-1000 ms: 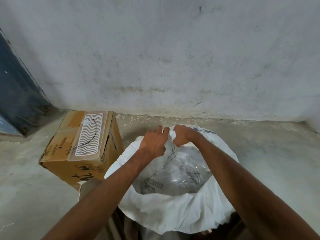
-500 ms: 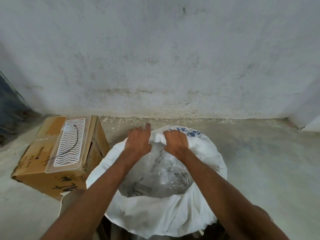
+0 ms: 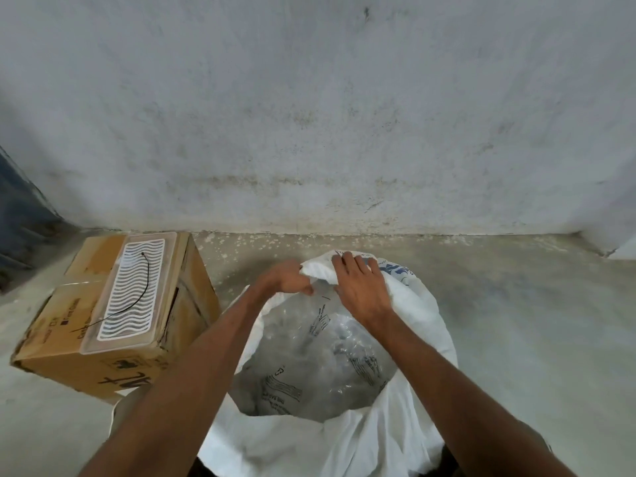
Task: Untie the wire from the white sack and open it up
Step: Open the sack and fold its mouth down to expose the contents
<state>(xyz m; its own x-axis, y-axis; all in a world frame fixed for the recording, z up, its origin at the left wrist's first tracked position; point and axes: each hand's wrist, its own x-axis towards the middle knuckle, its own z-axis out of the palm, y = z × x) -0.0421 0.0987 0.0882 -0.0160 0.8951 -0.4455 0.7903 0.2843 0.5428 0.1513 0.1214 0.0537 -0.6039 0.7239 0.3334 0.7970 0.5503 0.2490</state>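
Note:
The white sack (image 3: pixel 409 401) stands on the floor right in front of me with its mouth wide and its rim rolled outward. Inside lies a clear plastic liner (image 3: pixel 316 359) with black print. My left hand (image 3: pixel 287 278) pinches the far rim of the sack from the left. My right hand (image 3: pixel 361 287) grips the same far rim from the right, fingers over the folded white cloth. A thin black wire (image 3: pixel 137 301) lies loose on a white grille on the box to the left, away from the sack.
A cardboard box (image 3: pixel 113 359) stands left of the sack with a clear plastic tray (image 3: pixel 127 294) on top. A stained grey wall (image 3: pixel 309 115) rises just behind. The concrete floor (image 3: pixel 533 321) stretches to the right. A dark door edge (image 3: pixel 20 222) is at far left.
Both hands have shifted on the far rim: the left now pinches it with fingers closed, and the right lies flatter over the fold. My view has swung slightly left and down.

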